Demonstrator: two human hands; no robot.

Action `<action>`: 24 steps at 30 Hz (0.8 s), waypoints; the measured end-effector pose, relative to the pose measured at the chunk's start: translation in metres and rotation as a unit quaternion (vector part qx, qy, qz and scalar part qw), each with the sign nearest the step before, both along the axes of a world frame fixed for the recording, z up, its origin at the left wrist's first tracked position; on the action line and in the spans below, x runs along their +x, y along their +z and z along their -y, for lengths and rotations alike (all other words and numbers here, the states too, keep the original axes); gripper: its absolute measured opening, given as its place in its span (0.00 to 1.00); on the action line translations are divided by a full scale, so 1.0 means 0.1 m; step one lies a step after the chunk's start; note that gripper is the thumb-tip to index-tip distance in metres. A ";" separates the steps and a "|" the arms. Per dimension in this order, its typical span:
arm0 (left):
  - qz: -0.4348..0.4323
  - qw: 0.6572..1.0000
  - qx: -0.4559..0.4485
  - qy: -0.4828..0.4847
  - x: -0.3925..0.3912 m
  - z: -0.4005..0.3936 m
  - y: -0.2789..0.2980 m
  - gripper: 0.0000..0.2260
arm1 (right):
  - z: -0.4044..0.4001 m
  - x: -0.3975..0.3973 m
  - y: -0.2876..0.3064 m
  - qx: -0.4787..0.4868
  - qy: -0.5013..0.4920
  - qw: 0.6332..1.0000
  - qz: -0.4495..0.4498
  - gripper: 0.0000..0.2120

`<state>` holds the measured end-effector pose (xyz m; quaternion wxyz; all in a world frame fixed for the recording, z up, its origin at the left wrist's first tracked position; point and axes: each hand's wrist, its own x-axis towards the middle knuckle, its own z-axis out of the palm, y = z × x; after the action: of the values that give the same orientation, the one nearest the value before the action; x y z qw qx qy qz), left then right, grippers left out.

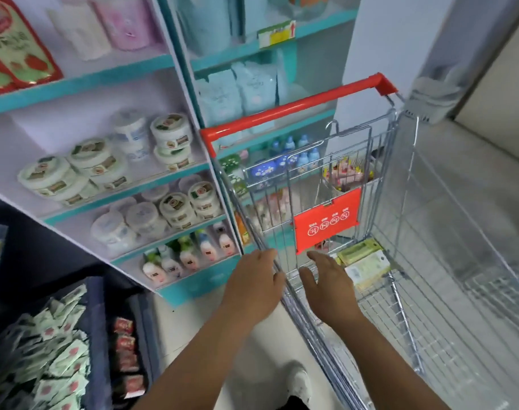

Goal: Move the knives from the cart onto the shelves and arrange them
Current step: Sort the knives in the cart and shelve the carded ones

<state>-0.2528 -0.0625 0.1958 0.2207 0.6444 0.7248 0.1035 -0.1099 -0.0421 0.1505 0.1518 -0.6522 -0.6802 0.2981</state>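
head view: knife packs (362,261) lie flat in cart (400,202), long axis angled up-right.

The cart (406,291) is open at the top, so I can reach straight down into its basket. Its left wire wall (285,279) runs between my hands, my left hand (252,282) outside it and my right hand (329,279) inside. The red flap (326,220) and red handle (296,105) block the way ahead. The shelves (128,184) on my left stand crowded with tubs (169,134).
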 end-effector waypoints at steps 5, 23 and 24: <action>-0.024 0.995 -0.017 -0.090 0.46 -0.58 -0.19 0.19 | -0.37 0.42 -0.15 -0.035 -0.076 0.996 0.001 0.23; -0.060 0.932 -0.110 -0.339 1.38 -2.13 -1.69 0.30 | -1.28 1.25 -1.34 -0.158 -0.350 0.923 -0.015 0.29; -0.060 0.928 -0.120 -0.347 1.41 -2.18 -1.79 0.30 | -1.32 1.26 -1.45 -0.166 -0.361 0.917 -0.018 0.30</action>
<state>-0.1119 0.1554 0.0164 0.2747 0.8293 0.4750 -0.1057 0.0165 0.0901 0.0055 0.1507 -0.8637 -0.3363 0.3439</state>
